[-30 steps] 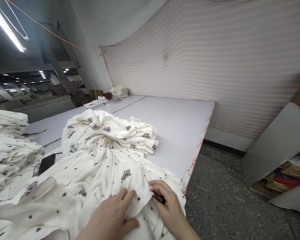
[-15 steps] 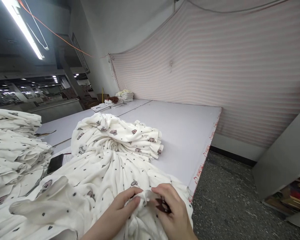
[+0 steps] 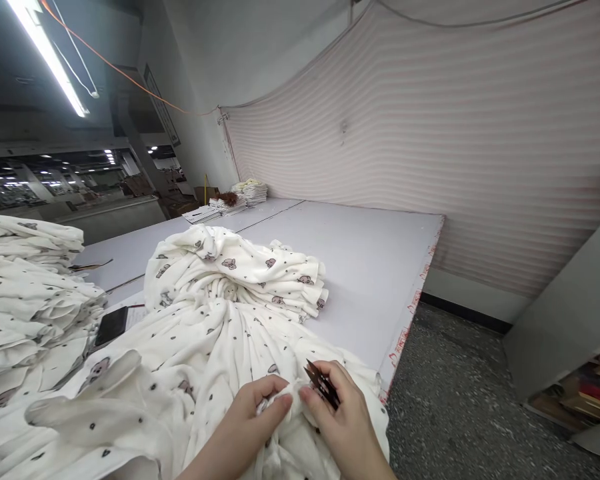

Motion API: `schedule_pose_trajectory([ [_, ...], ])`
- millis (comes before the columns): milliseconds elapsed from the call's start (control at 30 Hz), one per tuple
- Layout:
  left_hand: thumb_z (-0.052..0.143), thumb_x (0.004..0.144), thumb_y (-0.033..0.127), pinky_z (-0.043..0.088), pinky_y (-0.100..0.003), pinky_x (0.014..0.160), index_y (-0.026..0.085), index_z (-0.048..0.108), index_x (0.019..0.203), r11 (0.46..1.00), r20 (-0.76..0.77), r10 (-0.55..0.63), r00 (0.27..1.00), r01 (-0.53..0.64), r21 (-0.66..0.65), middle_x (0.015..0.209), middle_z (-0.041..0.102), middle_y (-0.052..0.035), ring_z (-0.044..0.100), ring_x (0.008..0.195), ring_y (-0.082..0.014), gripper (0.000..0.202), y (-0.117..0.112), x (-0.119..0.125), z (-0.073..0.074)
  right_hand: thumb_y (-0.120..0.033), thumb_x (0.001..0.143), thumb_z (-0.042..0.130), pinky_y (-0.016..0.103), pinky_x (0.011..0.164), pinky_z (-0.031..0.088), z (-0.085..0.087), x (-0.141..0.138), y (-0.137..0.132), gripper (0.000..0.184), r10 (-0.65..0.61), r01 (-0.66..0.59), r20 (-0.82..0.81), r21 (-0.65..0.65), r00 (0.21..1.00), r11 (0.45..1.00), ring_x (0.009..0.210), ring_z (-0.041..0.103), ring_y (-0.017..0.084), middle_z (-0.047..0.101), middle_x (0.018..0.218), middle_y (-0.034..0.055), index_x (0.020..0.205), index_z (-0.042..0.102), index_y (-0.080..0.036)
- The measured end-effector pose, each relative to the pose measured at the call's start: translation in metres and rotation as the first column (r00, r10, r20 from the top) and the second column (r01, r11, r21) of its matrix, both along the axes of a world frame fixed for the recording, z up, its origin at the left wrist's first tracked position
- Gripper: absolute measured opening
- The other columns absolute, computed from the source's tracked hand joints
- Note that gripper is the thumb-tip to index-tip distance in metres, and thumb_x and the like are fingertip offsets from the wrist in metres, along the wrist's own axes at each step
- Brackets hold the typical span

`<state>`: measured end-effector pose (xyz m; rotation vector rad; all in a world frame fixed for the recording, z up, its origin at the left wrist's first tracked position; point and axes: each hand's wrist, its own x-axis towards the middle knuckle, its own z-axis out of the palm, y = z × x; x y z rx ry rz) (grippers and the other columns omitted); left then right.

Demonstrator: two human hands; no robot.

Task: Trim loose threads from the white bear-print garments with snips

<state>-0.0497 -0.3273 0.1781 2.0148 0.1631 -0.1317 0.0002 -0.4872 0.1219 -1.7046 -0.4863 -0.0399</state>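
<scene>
White cloth (image 3: 230, 340) printed with small animal figures and dark specks lies in gathered folds in front of me. My left hand (image 3: 257, 413) is closed, pinching a bunched edge of this cloth between thumb and fingers. Close beside it on the right, my right hand (image 3: 343, 413) holds dark thread snips (image 3: 323, 385), their pointed blades sticking up and to the left, slightly apart. The right thumb rests against the same bunched edge. Folds hide part of what the left fingertips grip.
A pile of the same printed cloth (image 3: 30, 300) stands at the left. A dark flat object (image 3: 111, 325) lies between the piles. Stacked cloth (image 3: 250, 192) sits at the far end of the pale table (image 3: 370, 260). A grey cabinet (image 3: 565, 333) stands right, beyond the floor.
The snips have turned in my right hand, from lying low in the palm to pointing up with blades showing. My left hand has shifted slightly right, still on the cloth.
</scene>
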Motion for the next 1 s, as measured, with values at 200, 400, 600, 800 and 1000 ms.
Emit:
schedule_pose_trajectory([
  [200,0.052,0.087,0.040,0.047,-0.027,0.082,0.020,0.066,0.092,0.999,0.106,0.034,0.994,-0.035,0.008,0.087,0.069,-0.0027,0.062,0.089,-0.0221,0.025,-0.003,-0.002,-0.013,-0.027,0.084,0.060,0.021,0.071,0.051,-0.009,-0.013,-0.007,0.017,-0.007,0.010,0.063,-0.042,0.998,0.999,0.079,0.067,0.018,0.069,0.086,0.0037,0.097,0.071,-0.022],
  [400,0.048,0.089,0.036,0.046,-0.026,0.075,0.019,0.064,0.088,0.984,0.143,-0.050,0.988,0.024,0.175,0.082,0.069,-0.0035,0.063,0.082,-0.0215,0.024,-0.012,-0.001,-0.006,-0.028,0.085,0.060,0.022,0.067,0.051,-0.007,-0.013,-0.004,0.016,-0.052,0.059,0.093,-0.073,0.994,0.996,0.077,0.068,0.019,0.071,0.086,0.0031,0.094,0.073,-0.024],
  [600,0.047,0.090,0.034,0.046,-0.026,0.073,0.020,0.066,0.087,0.972,0.132,-0.087,0.987,0.055,0.227,0.083,0.069,-0.0032,0.063,0.082,-0.0215,0.024,-0.012,-0.002,-0.006,-0.029,0.086,0.061,0.025,0.070,0.051,-0.009,-0.012,-0.007,0.016,-0.013,0.012,-0.034,-0.040,0.999,0.999,0.078,0.068,0.021,0.072,0.080,0.0043,0.084,0.074,-0.022],
  [800,0.048,0.090,0.033,0.048,-0.026,0.076,0.021,0.068,0.089,0.987,0.131,-0.099,0.986,0.080,0.139,0.086,0.072,-0.0020,0.064,0.084,-0.0215,0.024,-0.009,-0.002,-0.005,-0.026,0.084,0.061,0.027,0.075,0.051,-0.001,-0.016,-0.004,0.017,-0.001,0.001,-0.010,-0.022,1.000,1.000,0.085,0.067,0.022,0.071,0.090,0.0053,0.096,0.072,-0.022],
  [1000,0.063,0.077,0.050,0.050,-0.027,0.076,0.024,0.073,0.088,0.930,0.123,0.117,0.985,-0.152,0.334,0.091,0.074,-0.0011,0.066,0.089,-0.0273,0.030,0.068,-0.027,0.029,-0.039,0.085,0.059,0.028,0.069,0.051,-0.025,0.002,-0.032,0.022,-0.155,0.144,-0.106,-0.101,0.982,0.984,0.077,0.065,0.021,0.068,0.081,0.0042,0.089,0.067,-0.019],
])
